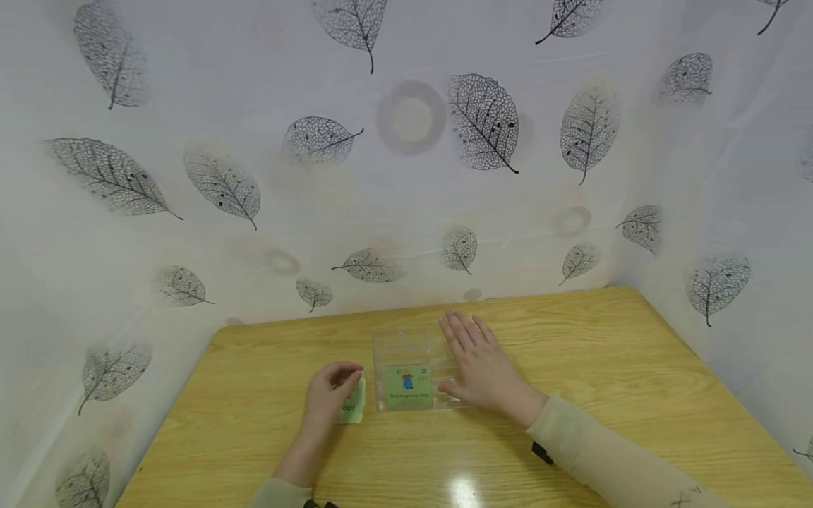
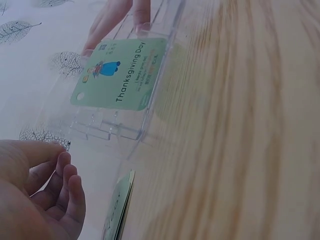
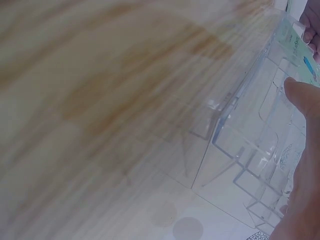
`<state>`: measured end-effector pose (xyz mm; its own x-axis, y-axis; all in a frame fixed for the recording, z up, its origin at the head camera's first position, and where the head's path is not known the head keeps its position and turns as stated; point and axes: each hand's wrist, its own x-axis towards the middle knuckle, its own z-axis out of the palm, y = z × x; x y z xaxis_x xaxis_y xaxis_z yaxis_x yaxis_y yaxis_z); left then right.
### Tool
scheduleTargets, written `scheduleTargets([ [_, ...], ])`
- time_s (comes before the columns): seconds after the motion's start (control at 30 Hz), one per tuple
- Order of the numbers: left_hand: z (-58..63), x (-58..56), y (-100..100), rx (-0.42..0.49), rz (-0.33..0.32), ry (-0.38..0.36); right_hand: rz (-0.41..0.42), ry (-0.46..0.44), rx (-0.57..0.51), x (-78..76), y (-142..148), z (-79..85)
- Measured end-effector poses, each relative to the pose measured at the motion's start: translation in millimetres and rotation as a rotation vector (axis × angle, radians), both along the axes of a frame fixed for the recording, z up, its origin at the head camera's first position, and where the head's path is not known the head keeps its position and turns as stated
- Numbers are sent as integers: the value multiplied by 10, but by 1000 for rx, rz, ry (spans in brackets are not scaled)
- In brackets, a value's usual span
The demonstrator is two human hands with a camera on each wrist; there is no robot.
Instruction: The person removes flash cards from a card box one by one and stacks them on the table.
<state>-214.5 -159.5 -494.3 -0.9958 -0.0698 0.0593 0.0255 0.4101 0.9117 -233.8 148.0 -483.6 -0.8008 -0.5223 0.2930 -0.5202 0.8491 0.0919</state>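
Observation:
A clear plastic box [image 1: 401,340] with compartments stands on the table. In its left part is a green "Thanksgiving Day" card [image 1: 408,396], printed with a small figure in blue; the left wrist view shows this card [image 2: 120,75] large. My right hand [image 1: 485,370] rests on the box's right part with straight fingers, its thumb [image 3: 302,95] against the clear plastic. Just left of the box lies a small stack of green cards [image 1: 354,413], the top one partly hidden. Over it hovers my left hand [image 1: 327,395], fingers loosely bent, nothing visible between them [image 2: 45,185].
The wood-grain table [image 1: 559,346] stretches out on both sides of the box. Behind and beside it hangs a pale curtain [image 1: 406,197] printed with dark leaves. Dark straps [image 1: 542,452] sit at the wrists.

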Motion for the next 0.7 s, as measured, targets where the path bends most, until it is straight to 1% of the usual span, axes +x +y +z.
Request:
scheduleTargets([
  [0.13,3,6,20,-3,-10,9,-1,-2,1,5,-1,6],
  [0.33,3,-19,66,-3,-19,24,0,-4,7,-5,3,-2],
  [0.57,13,-29,124,-7,-21,23,0,18,16,-17,11,-19],
  [0.7,15,-28,156,15,-27,38,-3,23,21,-15,10,-21],
])
